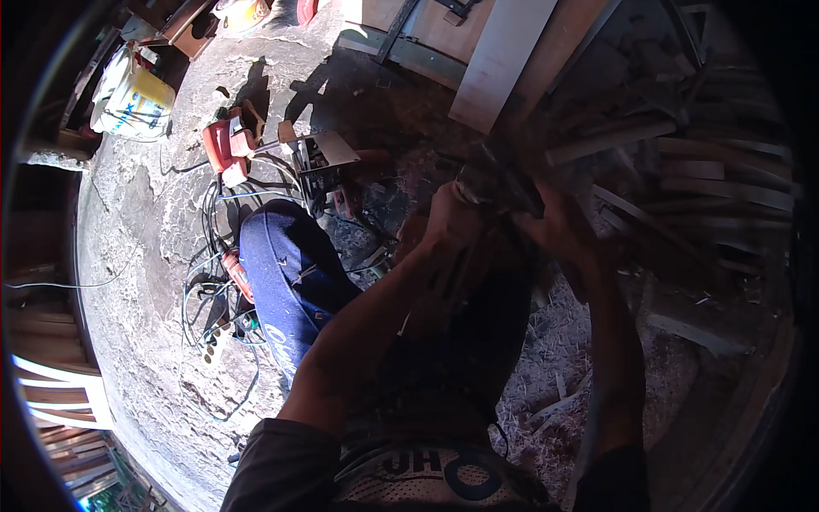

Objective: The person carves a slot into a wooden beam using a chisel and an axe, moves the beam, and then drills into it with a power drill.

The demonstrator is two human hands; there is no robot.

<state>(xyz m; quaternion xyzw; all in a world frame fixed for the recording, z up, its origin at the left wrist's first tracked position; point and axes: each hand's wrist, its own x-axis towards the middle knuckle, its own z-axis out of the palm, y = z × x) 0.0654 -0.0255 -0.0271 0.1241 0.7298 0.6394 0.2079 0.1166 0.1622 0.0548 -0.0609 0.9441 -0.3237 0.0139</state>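
Note:
In deep shadow in front of my body, my left hand (450, 220) is closed on a dark object (512, 182) with a rounded, dull metal-looking part near the fingers. My right hand (563, 226) is at the right side of the same object, its fingers bent against it. Shade hides the object's kind and most of my fingertips. My left knee, in blue trousers (286, 247), is bent in the sunlight. Just beyond it lie a red power tool (226, 152) and another tool with a flat metal plate (331, 151).
Loose cables and an orange-red tool (239, 275) lie left of my knee. A white and yellow bucket (147, 101) stands at the far left. Long boards (499, 64) lean ahead. Wooden strips (725, 192) are piled at the right, with wood scraps (559, 405) on the floor.

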